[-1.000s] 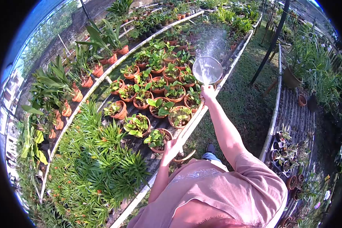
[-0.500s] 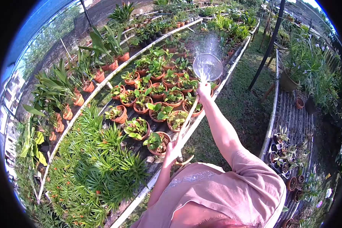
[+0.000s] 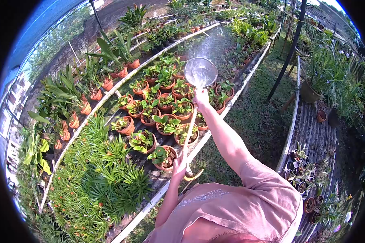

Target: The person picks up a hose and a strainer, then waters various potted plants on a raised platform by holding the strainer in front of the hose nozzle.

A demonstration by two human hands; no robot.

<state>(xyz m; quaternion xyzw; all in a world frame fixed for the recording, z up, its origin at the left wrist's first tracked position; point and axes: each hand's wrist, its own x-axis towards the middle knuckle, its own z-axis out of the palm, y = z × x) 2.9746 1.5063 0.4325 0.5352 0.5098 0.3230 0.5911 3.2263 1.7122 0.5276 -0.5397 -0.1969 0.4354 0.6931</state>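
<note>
My right hand [image 3: 200,98], arm stretched forward, is closed around the upper end of a tan garden hose [image 3: 186,139]. Just beyond it, a round, dark-rimmed, sieve-like disc [image 3: 201,73] has water fanning through it; how it joins the hose is hidden by my fingers. Water spray [image 3: 206,48] spreads past the disc over the far pots. Lower down, my left hand [image 3: 179,164] is wrapped around the hose, beside the nearest pot. Terracotta pots with leafy plants [image 3: 165,156] stand in rows left of both hands.
A pale bench rail [image 3: 219,127] runs diagonally beneath my right arm. Dense strappy plants [image 3: 105,174] fill the bench at lower left. Grass [image 3: 259,109] lies to the right, with a dark post [image 3: 288,52] and a slatted bench [image 3: 306,133] holding small pots.
My right hand, the disc and the spray have swung left across the pots. My left hand has shifted slightly left and down, still around the hose.
</note>
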